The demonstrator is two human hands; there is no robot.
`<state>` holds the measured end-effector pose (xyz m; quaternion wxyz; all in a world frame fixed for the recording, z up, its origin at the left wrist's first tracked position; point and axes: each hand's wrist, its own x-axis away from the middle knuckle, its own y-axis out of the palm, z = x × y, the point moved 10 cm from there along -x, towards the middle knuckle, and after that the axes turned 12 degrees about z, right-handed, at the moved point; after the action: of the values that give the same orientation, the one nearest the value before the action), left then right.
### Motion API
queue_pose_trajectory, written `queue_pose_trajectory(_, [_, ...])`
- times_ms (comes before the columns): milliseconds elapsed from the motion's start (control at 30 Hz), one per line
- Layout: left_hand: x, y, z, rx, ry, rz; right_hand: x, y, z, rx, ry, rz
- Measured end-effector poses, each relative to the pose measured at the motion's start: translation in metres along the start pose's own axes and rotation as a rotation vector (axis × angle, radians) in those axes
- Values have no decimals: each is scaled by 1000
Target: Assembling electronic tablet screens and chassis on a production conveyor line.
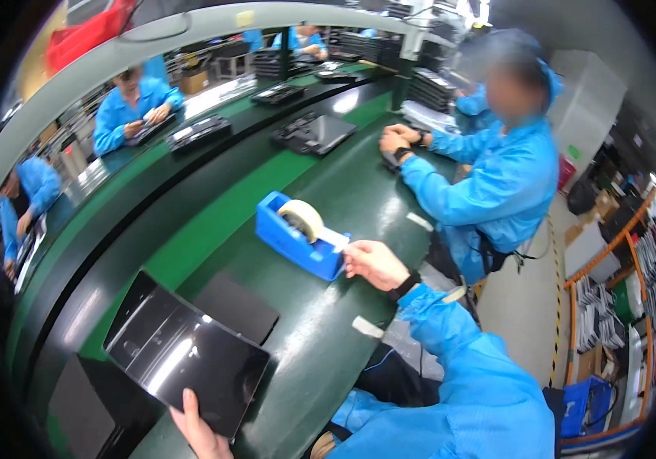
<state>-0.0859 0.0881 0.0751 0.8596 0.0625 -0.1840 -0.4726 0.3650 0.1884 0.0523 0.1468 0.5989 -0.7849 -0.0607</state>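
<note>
My left hand (199, 430) grips the near edge of a glossy black panel (209, 367), its thumb lying on top and the other fingers mostly hidden. The panel is tilted and looks bent or jointed, with a second dark section (138, 310) at its far left. My right hand (376, 265) pinches the end of a pale tape strip (334, 238) at the cutting end of a blue tape dispenser (286, 243). A cream tape roll (302, 219) sits in the dispenser. Beside the panel lies a flat, dark matte sheet (240, 306).
A co-worker in blue (488, 176) sits at the right of the green bench (320, 306). Dark device parts (314, 133) lie farther along the line. Another dark panel (79, 409) is at the lower left. Short tape pieces (367, 327) stick to the bench edge.
</note>
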Motion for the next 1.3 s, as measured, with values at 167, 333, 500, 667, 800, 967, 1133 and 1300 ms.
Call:
queue_pose_trajectory(167, [3, -20, 0, -63, -65, 44, -2, 24, 9, -60, 94, -80])
queue_pose_trajectory(333, [10, 2, 5, -97, -58, -76, -1, 17, 5, -124, 31, -72])
queue_pose_trajectory(500, [9, 0, 2, -132, -78, -91, -9, 15, -10, 155, -10, -90])
queue_pose_trajectory(667, [1, -15, -8, -128, -57, -48, -7, 10, -28, 433, -66, -61])
queue_pose_trajectory(800, [6, -14, -1, -49, -71, -10, -6, 10, -24, 446, -103, -55])
queue_pose_trajectory(967, [-5, -26, -6, 90, 54, -106, 1, 1, -14, 714, -180, -4])
queue_pose_trajectory(1133, [6, 14, 6, 101, 41, -196, 83, 85, -102, 761, -242, -125])
queue_pose_trajectory(1300, [6, 6, -1, 116, 41, -205, 99, 176, -45, 817, -228, -660])
